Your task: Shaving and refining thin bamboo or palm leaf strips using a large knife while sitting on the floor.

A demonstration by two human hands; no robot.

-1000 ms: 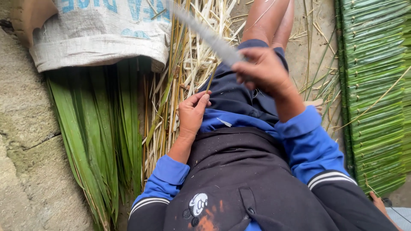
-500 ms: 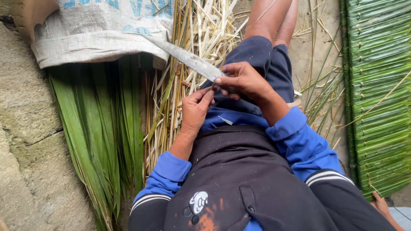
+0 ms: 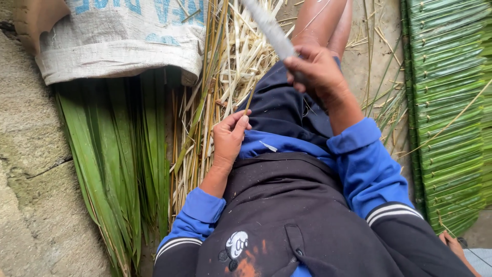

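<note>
Fingers of the left hand (image 3: 229, 137) are pinched round a thin yellowish stalk (image 3: 250, 100), which runs up toward one o'clock from the thumb across the dark shorts. Going from the left edge: a rough concrete wall (image 3: 31, 169) fills the nine o'clock side, and at eleven o'clock a grey woven sack (image 3: 118, 43) lies over the top of a sheaf of long green leaves (image 3: 110, 164) that fans down toward seven o'clock. Just beside the leaves, a heap of dry straw-coloured stalks (image 3: 215, 77) reaches up to twelve o'clock, touching the left wrist. Right of the left hand, near one o'clock, the right hand (image 3: 318, 74) is clenched on the handle of a long knife (image 3: 269, 28), whose grey blade, blurred, points up toward eleven o'clock. Blade and stalk are apart. At three o'clock, along the right edge, lies a mat of green leaf strips (image 3: 446, 113) set row on row.
</note>
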